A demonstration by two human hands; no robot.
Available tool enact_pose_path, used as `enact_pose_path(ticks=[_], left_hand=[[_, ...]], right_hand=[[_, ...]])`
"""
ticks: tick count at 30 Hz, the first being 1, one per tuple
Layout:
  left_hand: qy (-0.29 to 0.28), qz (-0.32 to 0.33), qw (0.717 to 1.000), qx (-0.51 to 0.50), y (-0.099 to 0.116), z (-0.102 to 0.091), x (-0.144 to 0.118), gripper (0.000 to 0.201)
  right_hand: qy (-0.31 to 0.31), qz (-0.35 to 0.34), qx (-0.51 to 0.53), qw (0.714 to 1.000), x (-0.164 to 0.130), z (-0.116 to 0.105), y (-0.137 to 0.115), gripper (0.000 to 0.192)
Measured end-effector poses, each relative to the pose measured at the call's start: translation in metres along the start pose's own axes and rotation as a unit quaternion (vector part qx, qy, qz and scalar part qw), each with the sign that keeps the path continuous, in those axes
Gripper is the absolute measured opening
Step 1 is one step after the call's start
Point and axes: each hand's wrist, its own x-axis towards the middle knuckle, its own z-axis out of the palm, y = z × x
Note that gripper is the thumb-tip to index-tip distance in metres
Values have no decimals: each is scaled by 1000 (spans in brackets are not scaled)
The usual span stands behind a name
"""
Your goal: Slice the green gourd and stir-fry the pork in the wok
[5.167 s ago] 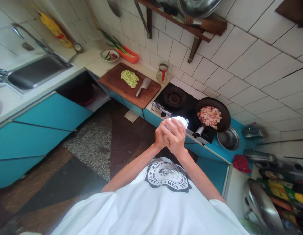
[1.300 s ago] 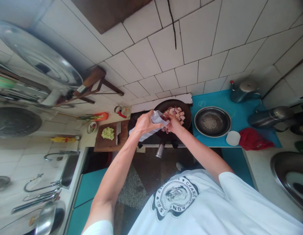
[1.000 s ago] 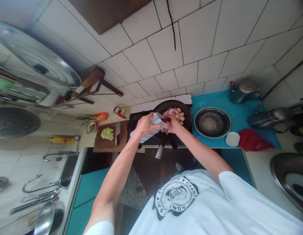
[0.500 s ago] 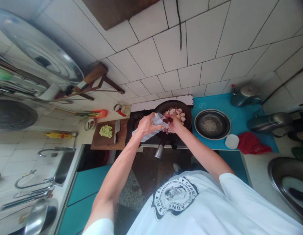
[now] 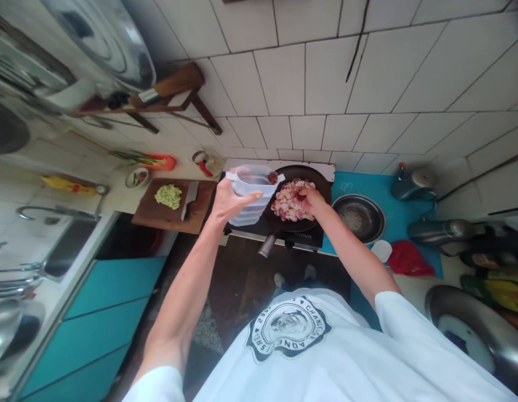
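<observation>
While the stove [image 5: 304,238] is carrying a dark pan [image 5: 322,188], a cutting board [image 5: 196,221] is lying to the stove's left and raw meat [image 5: 291,202] is covering much of the pan. At the pan's left edge, a plastic tub [image 5: 254,213] is sitting in the grip of the left hand [image 5: 225,203], and the right hand [image 5: 314,201] is reaching into the meat, the view not showing whether it is holding a piece. One small dark-red clump [image 5: 272,177] is showing at the tub's corner nearest the pan.
</observation>
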Motion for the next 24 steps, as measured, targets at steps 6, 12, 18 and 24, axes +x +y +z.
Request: enact_pose_path(ticks=[6,12,18,24], left_hand=[[150,23,987,-53,4,-45,-64,69],[236,-45,970,-44,-15,-54,-158,67],[258,-140,956,-31,-35,-45,-246,75],[246,-169,953,-54,-55,-38,-287,77]], right_hand=[[22,-4,-192,981,10,7,-20,18],[-14,-33,-265,964,28,30,-36,19],[31,-70,-366,928,27,16,-47,18],[6,-95,-349,932,8,38,-25,13]])
